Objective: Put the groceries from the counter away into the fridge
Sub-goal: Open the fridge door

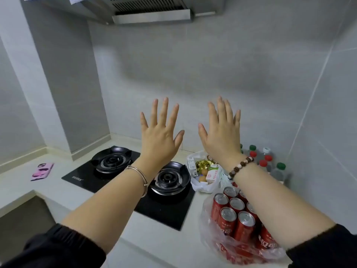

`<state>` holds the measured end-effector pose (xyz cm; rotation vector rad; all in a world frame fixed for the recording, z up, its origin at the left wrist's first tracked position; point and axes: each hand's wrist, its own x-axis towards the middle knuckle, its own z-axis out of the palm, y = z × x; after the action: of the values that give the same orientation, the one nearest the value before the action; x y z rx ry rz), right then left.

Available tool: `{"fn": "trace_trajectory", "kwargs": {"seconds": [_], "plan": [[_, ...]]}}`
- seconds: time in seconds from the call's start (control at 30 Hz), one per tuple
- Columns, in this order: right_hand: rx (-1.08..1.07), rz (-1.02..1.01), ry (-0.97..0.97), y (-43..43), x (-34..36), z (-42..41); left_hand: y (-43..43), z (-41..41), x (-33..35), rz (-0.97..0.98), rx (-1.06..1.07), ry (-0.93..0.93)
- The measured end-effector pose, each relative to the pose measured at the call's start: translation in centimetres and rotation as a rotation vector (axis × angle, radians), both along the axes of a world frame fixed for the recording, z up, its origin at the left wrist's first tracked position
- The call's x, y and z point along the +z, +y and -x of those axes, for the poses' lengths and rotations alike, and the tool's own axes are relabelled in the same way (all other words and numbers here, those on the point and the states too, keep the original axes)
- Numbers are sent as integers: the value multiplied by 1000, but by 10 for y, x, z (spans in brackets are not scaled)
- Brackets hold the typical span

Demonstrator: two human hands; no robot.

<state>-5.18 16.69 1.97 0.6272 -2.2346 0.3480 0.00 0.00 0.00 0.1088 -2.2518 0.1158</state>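
Your left hand (158, 136) and right hand (222, 136) hang spread and empty above the hob (108, 178), each grip wide open. Nearest, right of the hob, cans (236, 215) stand in a loose bag (208, 235); beyond, eggs (201, 178) share a second bag; farthest, bottles (270, 163). No fridge shows. Lift carelessly and thin plastic may split, or eggs crack.

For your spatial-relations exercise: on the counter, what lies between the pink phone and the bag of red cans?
In the head view, the black two-burner gas hob sits between the pink phone and the bag of red cans.
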Motion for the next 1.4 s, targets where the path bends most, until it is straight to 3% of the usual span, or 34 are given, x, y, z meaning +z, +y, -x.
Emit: {"fn": "trace_trajectory", "kwargs": {"seconds": [0.4, 0.7, 1.03, 1.4], "plan": [[462, -103, -89, -139, -59, -14, -94, -77, -62, -156, 288, -99], [916, -222, -187, -254, -105, -109, -149, -219, -103, -274, 790, -163], [1569, -304, -212, -307, -121, -353, -94, -467, -116, -381, 1368, -104], [2163, -287, -150, -226, -98, -678, 72, -747, -95, -312, 1967, -56]]}}
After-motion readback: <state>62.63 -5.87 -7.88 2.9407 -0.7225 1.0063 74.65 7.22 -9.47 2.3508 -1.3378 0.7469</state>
